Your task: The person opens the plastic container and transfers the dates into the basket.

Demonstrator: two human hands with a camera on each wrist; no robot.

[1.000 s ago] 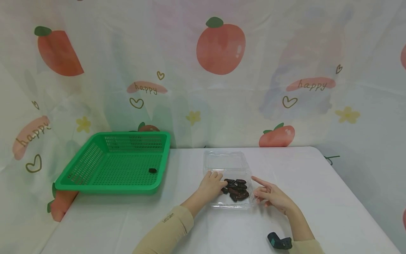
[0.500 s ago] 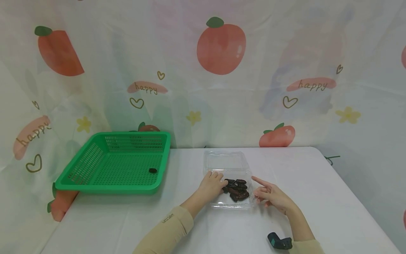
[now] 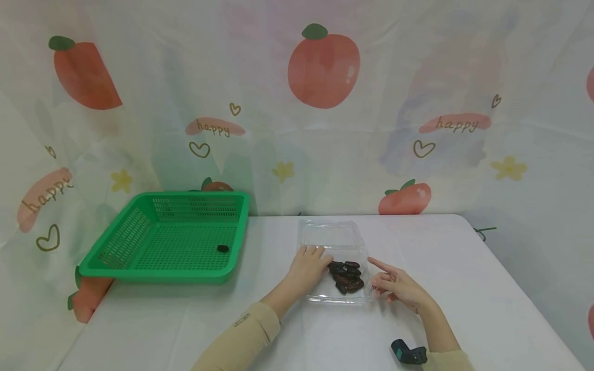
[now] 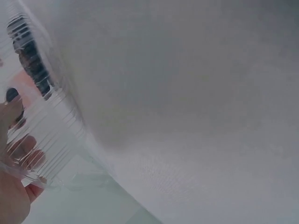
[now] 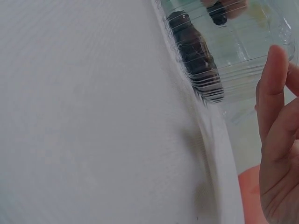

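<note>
A clear plastic clamshell box [image 3: 343,252] lies with its lid folded back on the white table, holding several dark dates [image 3: 350,278]. Over its left part, the left hand [image 3: 307,269] pinches one date [image 4: 14,95], which the head view hides beneath the hand. Through the box wall, the right wrist view also shows this date [image 5: 217,14] at the fingertips. At the box's right side is the right hand [image 3: 401,288], its index finger [image 3: 382,265] straight along the edge and its other fingers bent. No date shows in it.
A green slotted basket [image 3: 160,280] stands at the left, with a single dark date [image 3: 223,248] on its floor. A small black angled device [image 3: 409,353] lies beside the right sleeve. A fruit-print cloth [image 3: 260,103] hangs behind the table.
The left hand has shifted slightly up and left, and the date at the left of the pile has gone from its spot. The right hand stays put.
</note>
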